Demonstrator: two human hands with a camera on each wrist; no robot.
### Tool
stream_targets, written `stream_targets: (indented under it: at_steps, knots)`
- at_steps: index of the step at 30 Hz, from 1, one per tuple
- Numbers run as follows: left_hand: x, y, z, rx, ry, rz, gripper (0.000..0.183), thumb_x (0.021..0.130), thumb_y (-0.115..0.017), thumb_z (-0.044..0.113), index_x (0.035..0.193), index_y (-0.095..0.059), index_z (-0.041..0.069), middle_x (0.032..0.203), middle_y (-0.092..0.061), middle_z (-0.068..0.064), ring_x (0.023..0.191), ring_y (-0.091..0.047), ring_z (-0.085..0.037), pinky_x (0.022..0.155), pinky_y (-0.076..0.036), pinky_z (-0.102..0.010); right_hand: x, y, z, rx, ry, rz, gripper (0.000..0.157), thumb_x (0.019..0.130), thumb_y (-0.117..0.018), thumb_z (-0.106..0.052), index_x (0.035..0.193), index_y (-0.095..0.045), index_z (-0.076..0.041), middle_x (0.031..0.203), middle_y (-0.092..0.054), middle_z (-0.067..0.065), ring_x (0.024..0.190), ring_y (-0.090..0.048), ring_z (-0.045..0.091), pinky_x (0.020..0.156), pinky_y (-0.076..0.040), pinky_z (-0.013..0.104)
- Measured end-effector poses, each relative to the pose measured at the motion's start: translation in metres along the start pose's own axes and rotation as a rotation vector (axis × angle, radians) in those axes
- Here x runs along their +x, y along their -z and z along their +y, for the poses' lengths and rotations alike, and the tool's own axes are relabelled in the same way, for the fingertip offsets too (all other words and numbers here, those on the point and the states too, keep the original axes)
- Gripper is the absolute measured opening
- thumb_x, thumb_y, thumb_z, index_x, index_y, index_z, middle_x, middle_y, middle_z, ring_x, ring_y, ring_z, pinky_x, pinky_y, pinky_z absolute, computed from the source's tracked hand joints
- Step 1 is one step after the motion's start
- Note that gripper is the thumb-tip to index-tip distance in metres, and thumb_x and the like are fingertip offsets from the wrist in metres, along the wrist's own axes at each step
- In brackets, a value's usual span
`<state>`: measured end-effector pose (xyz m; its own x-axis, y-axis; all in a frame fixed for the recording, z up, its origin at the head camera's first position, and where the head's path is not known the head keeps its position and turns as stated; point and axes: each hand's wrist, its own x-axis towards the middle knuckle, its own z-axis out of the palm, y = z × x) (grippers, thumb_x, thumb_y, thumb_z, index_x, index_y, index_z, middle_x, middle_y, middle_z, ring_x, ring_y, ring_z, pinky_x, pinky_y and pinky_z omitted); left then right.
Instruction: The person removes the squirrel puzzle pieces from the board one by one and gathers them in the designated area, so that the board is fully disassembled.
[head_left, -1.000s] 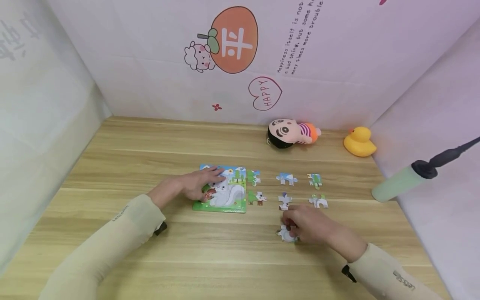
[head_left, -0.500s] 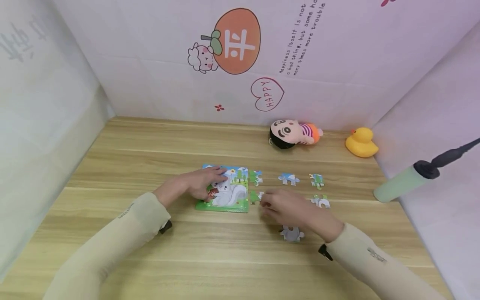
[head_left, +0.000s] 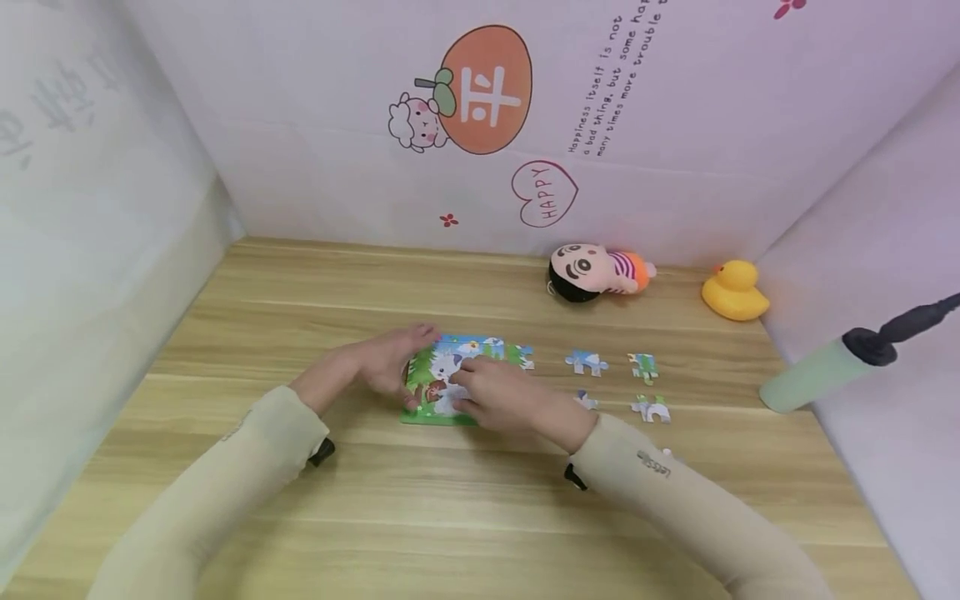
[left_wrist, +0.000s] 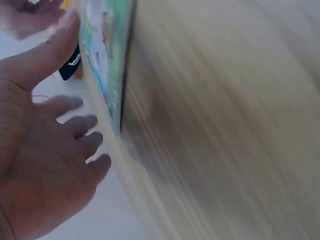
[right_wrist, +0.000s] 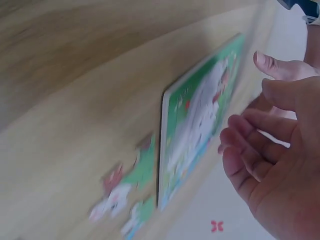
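Observation:
A puzzle board [head_left: 427, 419] with a squirrel picture lies flat on the table in the head view. My left hand [head_left: 386, 360] is at its left edge, thumb and fingers spread apart; whether they touch the board I cannot tell. Over the board's right half is my right hand [head_left: 506, 396], its fingers loosely bent. In the right wrist view nothing shows between the right hand's fingers [right_wrist: 245, 172]. Right of the board lie several loose puzzle pieces, among them a blue-and-white piece [head_left: 587, 362], a green tree piece [head_left: 642, 367] and a grey-white piece [head_left: 651, 408]. My right arm hides others.
A plush doll [head_left: 596, 272] lies by the back wall, with a yellow rubber duck [head_left: 735, 290] to its right. A pale green cylinder with a black top [head_left: 821, 375] stands at the right edge. White printed cloth walls [head_left: 337, 183] enclose the wooden table [head_left: 450, 517].
My right hand has moved left from the loose pieces to over the board. My left hand has shifted off the picture to the board's left edge. The head view has turned slightly.

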<state>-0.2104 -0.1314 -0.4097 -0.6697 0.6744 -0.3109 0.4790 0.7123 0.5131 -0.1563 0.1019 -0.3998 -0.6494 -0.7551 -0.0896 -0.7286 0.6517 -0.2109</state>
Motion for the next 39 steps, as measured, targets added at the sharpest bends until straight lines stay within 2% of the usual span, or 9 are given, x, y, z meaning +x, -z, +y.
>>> stream_targets:
  at_steps: [2, 5, 9, 12, 14, 18, 23, 31, 39]
  knots:
    - [-0.003, -0.001, -0.002, 0.062, 0.017, -0.007, 0.128, 0.073, -0.094, 0.032, 0.164, -0.013, -0.005, 0.174, -0.007, -0.027, 0.163, -0.007, -0.044, 0.135, -0.011, -0.056, 0.009, -0.005, -0.004, -0.022, -0.007, -0.006, 0.037, 0.104, -0.064, -0.031, 0.131, -0.069, -0.005, 0.128, -0.071, 0.01, 0.119, -0.069, 0.025, 0.101, -0.061, 0.041]
    - [-0.005, -0.005, -0.006, 0.126, 0.017, -0.005, 0.131, 0.072, -0.094, 0.038, 0.162, -0.012, -0.01, 0.173, -0.007, -0.03, 0.163, -0.008, -0.046, 0.135, -0.011, -0.058, 0.022, -0.012, -0.011, -0.064, -0.014, -0.017, 0.045, 0.103, -0.064, -0.037, 0.134, -0.067, -0.005, 0.126, -0.069, 0.01, 0.114, -0.067, 0.023, 0.096, -0.061, 0.038]
    - [-0.007, -0.01, -0.011, 0.138, 0.025, -0.017, 0.13, 0.074, -0.093, 0.042, 0.162, -0.013, -0.01, 0.173, -0.005, -0.028, 0.163, -0.007, -0.045, 0.135, -0.01, -0.059, 0.033, -0.024, -0.019, -0.151, -0.04, -0.069, 0.066, 0.103, -0.06, -0.049, 0.146, -0.056, 0.001, 0.131, -0.062, 0.011, 0.114, -0.059, 0.022, 0.095, -0.058, 0.034]
    - [-0.006, -0.013, -0.012, 0.132, 0.03, -0.031, 0.132, 0.074, -0.093, 0.046, 0.163, -0.012, -0.008, 0.174, -0.003, -0.026, 0.164, -0.005, -0.043, 0.135, -0.009, -0.059, 0.035, -0.031, -0.021, -0.19, -0.071, -0.091, 0.074, 0.102, -0.058, -0.055, 0.15, -0.052, 0.002, 0.132, -0.057, 0.01, 0.115, -0.054, 0.022, 0.095, -0.057, 0.032]
    - [-0.005, -0.013, -0.012, 0.128, 0.033, -0.034, 0.133, 0.073, -0.093, 0.047, 0.163, -0.012, -0.008, 0.175, -0.003, -0.026, 0.164, -0.004, -0.042, 0.135, -0.009, -0.059, 0.035, -0.034, -0.022, -0.186, -0.083, -0.082, 0.07, 0.102, -0.059, -0.055, 0.146, -0.056, 0.0, 0.131, -0.056, 0.009, 0.114, -0.053, 0.021, 0.093, -0.057, 0.031]
    - [-0.006, -0.014, -0.013, 0.128, 0.035, -0.04, 0.135, 0.071, -0.093, 0.048, 0.163, -0.011, -0.007, 0.175, -0.001, -0.025, 0.164, -0.004, -0.043, 0.135, -0.009, -0.058, 0.036, -0.037, -0.022, -0.144, -0.09, -0.037, 0.053, 0.099, -0.065, -0.054, 0.127, -0.068, -0.008, 0.125, -0.058, 0.006, 0.109, -0.055, 0.019, 0.087, -0.057, 0.029]
    - [-0.008, -0.013, -0.016, 0.126, 0.031, -0.03, 0.137, 0.069, -0.095, 0.047, 0.163, -0.011, -0.007, 0.175, -0.001, -0.025, 0.164, -0.003, -0.043, 0.135, -0.01, -0.059, 0.037, -0.035, -0.023, -0.087, -0.093, 0.009, 0.04, 0.095, -0.072, -0.051, 0.109, -0.07, -0.014, 0.114, -0.061, 0.003, 0.101, -0.056, 0.018, 0.081, -0.056, 0.028]
    - [-0.008, -0.014, -0.017, 0.137, 0.034, -0.023, 0.137, 0.068, -0.095, 0.046, 0.164, -0.012, -0.006, 0.175, -0.003, -0.025, 0.164, -0.004, -0.044, 0.134, -0.011, -0.061, 0.039, -0.034, -0.025, -0.027, -0.122, 0.023, 0.044, 0.092, -0.077, -0.049, 0.109, -0.061, -0.011, 0.11, -0.059, 0.004, 0.101, -0.057, 0.019, 0.084, -0.056, 0.031]
    - [-0.007, -0.014, -0.017, 0.151, 0.035, -0.024, 0.136, 0.069, -0.095, 0.046, 0.163, -0.012, -0.007, 0.175, -0.003, -0.025, 0.164, -0.005, -0.044, 0.134, -0.012, -0.061, 0.04, -0.035, -0.024, 0.061, -0.113, 0.021, 0.049, 0.094, -0.076, -0.041, 0.121, -0.051, -0.01, 0.111, -0.058, 0.003, 0.099, -0.057, 0.017, 0.084, -0.055, 0.03]
